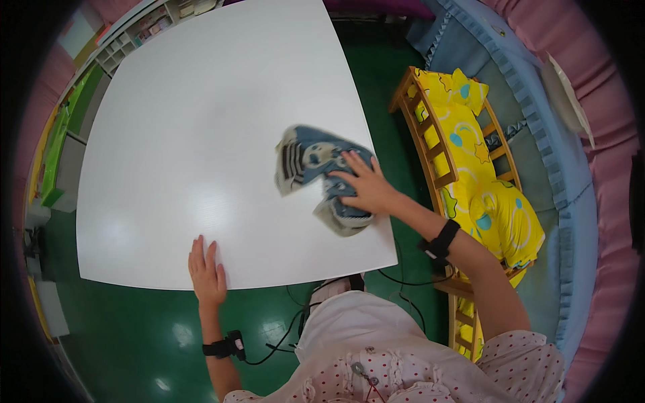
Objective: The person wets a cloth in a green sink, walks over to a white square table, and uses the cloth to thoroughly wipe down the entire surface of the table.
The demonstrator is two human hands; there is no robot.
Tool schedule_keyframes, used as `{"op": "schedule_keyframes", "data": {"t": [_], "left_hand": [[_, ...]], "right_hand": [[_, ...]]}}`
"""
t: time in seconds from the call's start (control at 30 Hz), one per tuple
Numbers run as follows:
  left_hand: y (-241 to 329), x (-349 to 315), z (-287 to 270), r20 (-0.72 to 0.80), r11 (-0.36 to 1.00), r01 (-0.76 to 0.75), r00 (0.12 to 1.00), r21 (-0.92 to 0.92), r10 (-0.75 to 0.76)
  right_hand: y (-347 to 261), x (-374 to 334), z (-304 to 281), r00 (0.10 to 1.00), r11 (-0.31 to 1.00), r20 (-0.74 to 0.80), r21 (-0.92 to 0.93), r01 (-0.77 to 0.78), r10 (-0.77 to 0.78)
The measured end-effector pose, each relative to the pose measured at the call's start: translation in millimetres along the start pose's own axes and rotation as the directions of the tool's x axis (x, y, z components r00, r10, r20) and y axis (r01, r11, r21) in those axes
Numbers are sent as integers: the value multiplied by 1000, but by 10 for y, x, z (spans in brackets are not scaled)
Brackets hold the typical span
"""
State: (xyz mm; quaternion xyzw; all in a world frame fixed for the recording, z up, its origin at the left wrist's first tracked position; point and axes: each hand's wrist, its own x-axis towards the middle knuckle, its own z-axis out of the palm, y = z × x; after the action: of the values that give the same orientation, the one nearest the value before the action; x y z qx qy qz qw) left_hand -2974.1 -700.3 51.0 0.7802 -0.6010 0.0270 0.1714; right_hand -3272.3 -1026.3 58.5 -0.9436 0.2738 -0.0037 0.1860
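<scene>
A patterned blue and cream cloth lies bunched on the white table, near its right edge. My right hand presses down on the cloth with its fingers spread, the palm close to the table's edge. Part of the cloth is hidden under that hand, and its outline is slightly blurred. At the table's near edge my left hand rests flat, fingers stretched out, holding nothing. Each wrist wears a black strap with a small device.
A small wooden bed with yellow patterned bedding stands right of the table, beside a blue ruffled fabric. Black cables hang near my waist. Shelves and a green-edged unit line the left. The floor is green.
</scene>
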Motion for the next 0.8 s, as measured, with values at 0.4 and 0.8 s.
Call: {"op": "schedule_keyframes", "data": {"t": [0.4,0.8], "left_hand": [[1114,-98,237,-248,811,583,779,-49,-576],[3175,-134,1271,109,205,554,480,-807,-870]], "right_hand": [[397,1471,-102,988,979,-91,-149,-140,127],[-686,186,494,295,318,126,251,914,-947]]}}
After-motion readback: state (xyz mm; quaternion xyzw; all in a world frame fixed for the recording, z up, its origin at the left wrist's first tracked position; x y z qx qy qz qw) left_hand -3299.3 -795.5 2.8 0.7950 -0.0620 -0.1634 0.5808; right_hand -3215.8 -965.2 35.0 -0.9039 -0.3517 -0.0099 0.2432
